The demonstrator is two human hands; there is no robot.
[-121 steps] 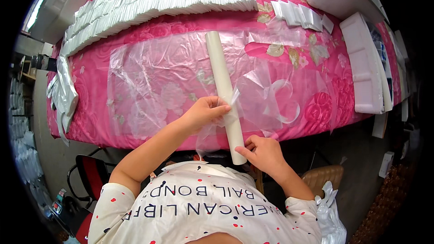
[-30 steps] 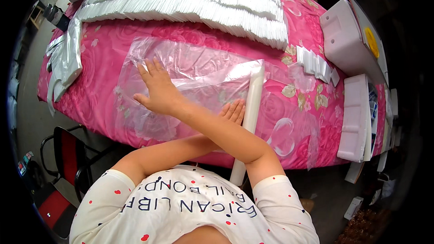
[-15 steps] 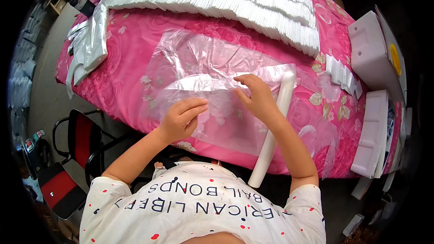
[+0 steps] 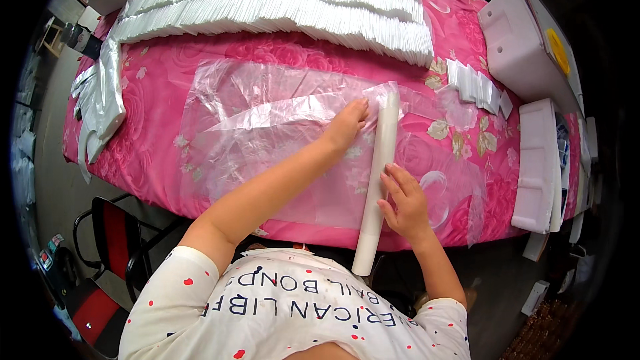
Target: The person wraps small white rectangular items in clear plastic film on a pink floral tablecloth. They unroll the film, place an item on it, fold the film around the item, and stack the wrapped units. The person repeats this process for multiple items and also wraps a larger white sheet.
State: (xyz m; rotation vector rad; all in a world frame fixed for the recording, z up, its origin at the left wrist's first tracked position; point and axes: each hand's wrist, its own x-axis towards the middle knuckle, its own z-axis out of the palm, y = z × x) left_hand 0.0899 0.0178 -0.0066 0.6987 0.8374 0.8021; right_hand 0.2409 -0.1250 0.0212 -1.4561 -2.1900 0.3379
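A white roll or tube (image 4: 379, 160) lies slantwise on the table, its near end sticking out past the front edge toward me. Clear plastic film (image 4: 253, 133) is spread flat to its left, creased and shiny along a fold. My left hand (image 4: 348, 123) reaches across to the film just left of the roll's far end; its fingers are bent together on the film there. Against the right side of the roll rests my right hand (image 4: 407, 207), fingers apart and fingertips at the roll's edge. More clear film (image 4: 460, 187) lies right of the roll.
Long rows of white folded packets (image 4: 280, 10) line the far side of the pink floral tablecloth (image 4: 157, 127). White plastic bags (image 4: 103, 107) and a dark bottle (image 4: 81, 41) are at left. Several small white packets (image 4: 473, 85) and foam boxes (image 4: 523, 40) stand right; a black-red chair (image 4: 113, 237) is lower left.
My left hand has moved right and away from me to the roll's far end. My right hand has drawn back from the film to the roll's right side. The view has shifted slightly.
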